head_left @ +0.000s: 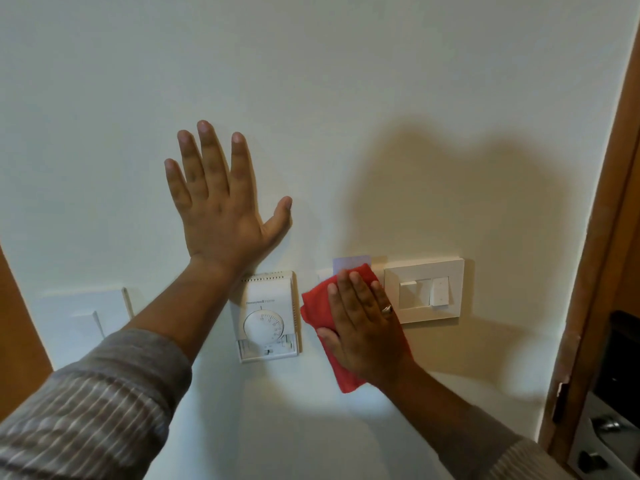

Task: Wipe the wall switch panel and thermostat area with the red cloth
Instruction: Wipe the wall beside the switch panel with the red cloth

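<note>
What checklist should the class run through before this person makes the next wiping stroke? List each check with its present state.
1. Red cloth under the flat right hand, pressed to the wall: ok.
2. Cloth over the fitting between the white dial thermostat and the white square switch panel: ok.
3. Thermostat wiped: cannot tell; the cloth lies beside it, not on it.
4. Switch panel wiped: cannot tell; the cloth reaches only its left edge.
5. Left hand flat on bare wall above the thermostat, clear of the cloth: ok.
6. Pale card above the cloth undisturbed: cannot tell.
</note>
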`<state>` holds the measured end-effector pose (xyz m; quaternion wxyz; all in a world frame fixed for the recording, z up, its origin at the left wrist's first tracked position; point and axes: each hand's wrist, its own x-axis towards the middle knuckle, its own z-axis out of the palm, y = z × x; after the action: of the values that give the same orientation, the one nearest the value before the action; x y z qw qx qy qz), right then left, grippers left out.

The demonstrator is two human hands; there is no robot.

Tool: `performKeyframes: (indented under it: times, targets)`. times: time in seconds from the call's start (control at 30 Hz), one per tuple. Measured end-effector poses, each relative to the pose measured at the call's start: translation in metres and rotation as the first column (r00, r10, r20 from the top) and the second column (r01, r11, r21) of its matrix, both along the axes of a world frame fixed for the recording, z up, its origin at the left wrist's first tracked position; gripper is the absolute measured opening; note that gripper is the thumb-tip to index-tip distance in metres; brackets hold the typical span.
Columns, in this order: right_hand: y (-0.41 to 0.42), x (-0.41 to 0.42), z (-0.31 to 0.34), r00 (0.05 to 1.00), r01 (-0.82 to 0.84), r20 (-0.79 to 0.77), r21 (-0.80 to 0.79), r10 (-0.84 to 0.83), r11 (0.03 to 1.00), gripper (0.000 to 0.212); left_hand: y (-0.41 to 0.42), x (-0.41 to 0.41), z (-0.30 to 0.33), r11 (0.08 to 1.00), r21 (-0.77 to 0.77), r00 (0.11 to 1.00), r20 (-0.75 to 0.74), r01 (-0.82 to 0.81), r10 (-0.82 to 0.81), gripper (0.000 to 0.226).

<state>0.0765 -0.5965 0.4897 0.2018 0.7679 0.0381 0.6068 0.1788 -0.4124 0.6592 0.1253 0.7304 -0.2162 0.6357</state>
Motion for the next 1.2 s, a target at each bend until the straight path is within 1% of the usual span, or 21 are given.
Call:
performKeyframes:
  times: [0.07,0.13,0.2,0.27,0.33,0.43,0.47,0.5,0.53,0.57,0.63,0.67,0.73,0.8,0.87,0.9,0.93,1.07,1.1,1.13,1.2]
  targets:
    - [0.01,0.002,0.002,0.999,0.031,-0.01,-0.015,-0.031,0.999,0.066,0.0,0.0,0.0,1.0,-0.002,1.0,0.007,0.007,-0.007,0.097]
    - [0.006,-0.003,-0.002,0.998,0.025,-0.047,-0.145,-0.032,0.989,0.066,0.001,0.001,0.0,1.0,0.001,1.0,0.002,0.009,-0.009,0.098]
    - [-0.007,-0.01,-0.002,0.996,-0.036,-0.094,-0.262,0.011,0.964,0.064,0.003,0.0,-0.001,1.0,0.009,1.0,-0.01,0.019,-0.019,0.099]
    - [-0.017,-0.013,0.002,0.995,-0.054,-0.102,-0.294,0.025,0.954,0.062,0.004,-0.001,-0.001,0.999,0.014,0.999,-0.015,0.029,-0.029,0.1]
    - [-0.013,-0.01,0.002,0.997,-0.024,-0.079,-0.221,0.007,0.975,0.064,0.003,-0.002,0.0,1.0,0.005,0.999,-0.016,0.028,-0.028,0.1]
    - [0.009,0.001,-0.006,0.998,0.037,-0.045,-0.028,-0.038,0.999,0.068,0.002,-0.001,-0.001,1.0,-0.003,1.0,-0.018,0.014,-0.014,0.099]
    - [0.013,0.005,-0.008,0.998,0.044,-0.036,0.006,-0.043,0.999,0.069,0.002,-0.001,-0.002,1.0,-0.002,1.0,-0.018,0.01,-0.011,0.1]
    - [0.013,0.006,-0.009,0.999,0.039,-0.036,0.0,-0.039,0.999,0.069,0.002,0.0,-0.002,1.0,0.0,1.0,-0.018,0.009,-0.009,0.1]
    - [0.007,0.005,-0.01,0.998,0.026,-0.05,-0.059,-0.029,0.998,0.069,0.002,0.0,-0.002,1.0,0.002,1.0,-0.017,0.01,-0.01,0.1]
    - [-0.003,0.001,-0.009,0.997,0.004,-0.077,-0.161,-0.017,0.987,0.069,0.003,0.0,-0.002,1.0,0.008,1.0,-0.014,0.013,-0.013,0.1]
    - [-0.027,-0.007,-0.005,0.989,-0.039,-0.147,-0.362,-0.016,0.931,0.069,0.004,0.0,-0.004,1.0,0.02,1.0,-0.01,0.013,-0.013,0.101]
    - [-0.036,-0.011,-0.001,0.986,-0.047,-0.166,-0.405,-0.023,0.913,0.07,0.004,0.0,-0.005,1.0,0.023,1.0,-0.007,0.009,-0.009,0.101]
    - [-0.04,-0.012,0.002,0.991,-0.049,-0.136,-0.361,0.0,0.931,0.071,0.003,0.0,-0.008,1.0,0.02,1.0,-0.005,0.001,0.0,0.102]
    - [-0.027,-0.01,-0.002,0.996,-0.032,-0.083,-0.229,0.014,0.973,0.07,0.002,-0.001,-0.009,1.0,0.016,1.0,-0.007,-0.003,0.003,0.103]
    - [-0.01,-0.003,-0.007,0.997,-0.015,-0.082,-0.124,0.005,0.992,0.071,0.001,-0.001,-0.008,1.0,0.012,1.0,-0.008,-0.009,0.009,0.103]
    - [-0.005,-0.001,-0.01,0.996,-0.009,-0.09,-0.106,0.0,0.994,0.071,0.0,-0.001,-0.008,1.0,0.012,1.0,-0.008,-0.011,0.011,0.103]
    - [-0.003,-0.001,-0.012,0.995,-0.01,-0.101,-0.125,-0.002,0.992,0.071,0.001,-0.001,-0.008,1.0,0.012,1.0,-0.011,-0.013,0.014,0.103]
    - [-0.028,-0.01,-0.003,0.984,-0.05,-0.179,-0.382,-0.021,0.923,0.071,0.002,-0.003,-0.009,1.0,0.021,1.0,-0.021,-0.009,0.009,0.103]
    - [-0.033,-0.011,0.0,0.986,-0.05,-0.168,-0.392,-0.018,0.919,0.072,0.002,-0.004,-0.009,1.0,0.021,1.0,-0.02,-0.006,0.007,0.103]
    - [-0.032,-0.01,0.0,0.991,-0.045,-0.136,-0.357,-0.004,0.933,0.072,0.002,-0.004,-0.009,1.0,0.02,1.0,-0.017,-0.008,0.008,0.103]
    - [-0.019,-0.006,-0.004,0.997,-0.02,-0.076,-0.206,0.005,0.978,0.074,0.001,-0.004,-0.009,1.0,0.019,1.0,-0.012,-0.018,0.018,0.103]
